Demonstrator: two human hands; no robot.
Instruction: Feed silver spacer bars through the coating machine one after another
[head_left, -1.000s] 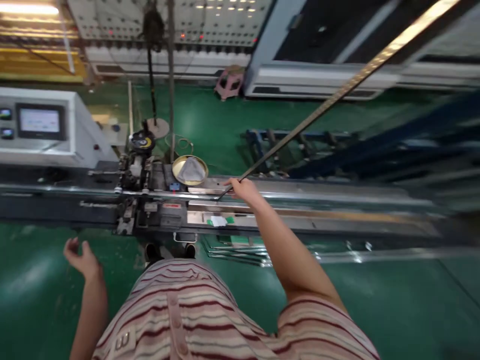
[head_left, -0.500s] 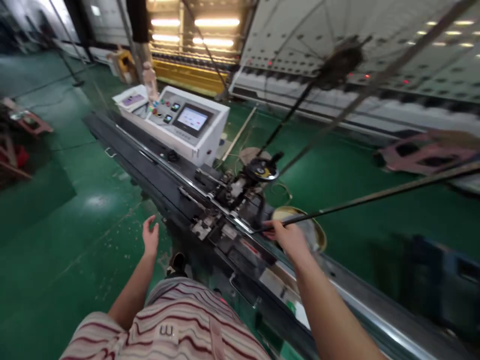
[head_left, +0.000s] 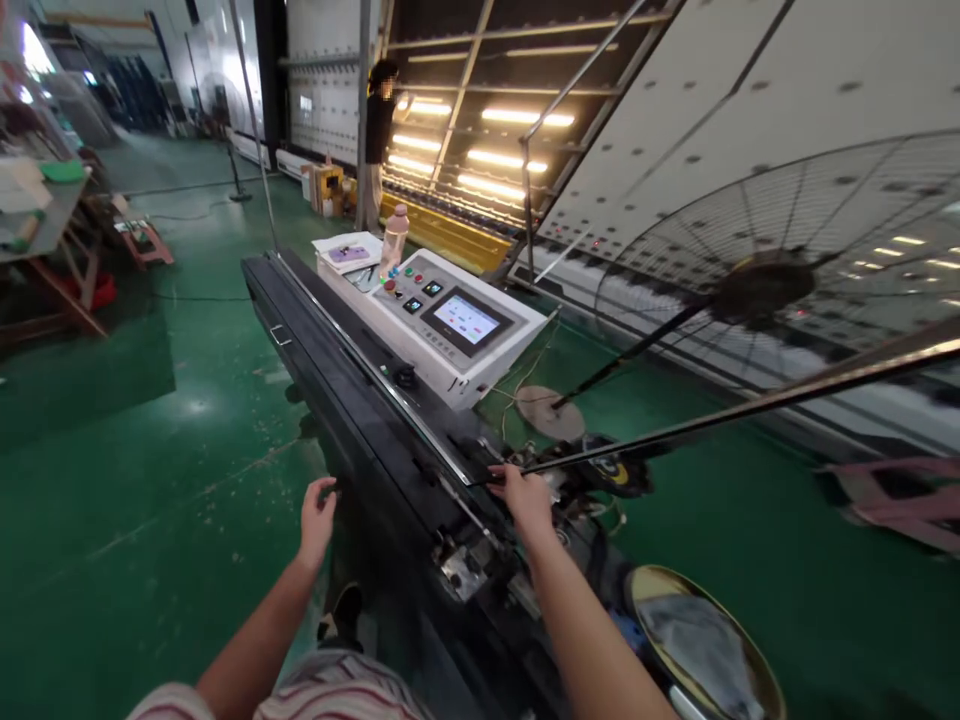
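Observation:
My right hand pinches a long thin dark strip close to its bend, over the long black machine bed. From there the strip slants up to the right and out of view. A shiny narrow strip runs along the bed to the far left and meets the dark one near my fingertips. Below my right wrist sits a metal clamp block. My left hand hangs beside the bed's near edge, fingers loosely curled and apart, with nothing in it.
Behind the bed stands a white control box with a lit screen; a bottle stands on it. A large fan and a round bin holding grey material are at right. One person stands farther back.
My right hand has moved left along the bed with the strip, past the clamp block. My view has shifted right and sharpened. The left hand stays free.

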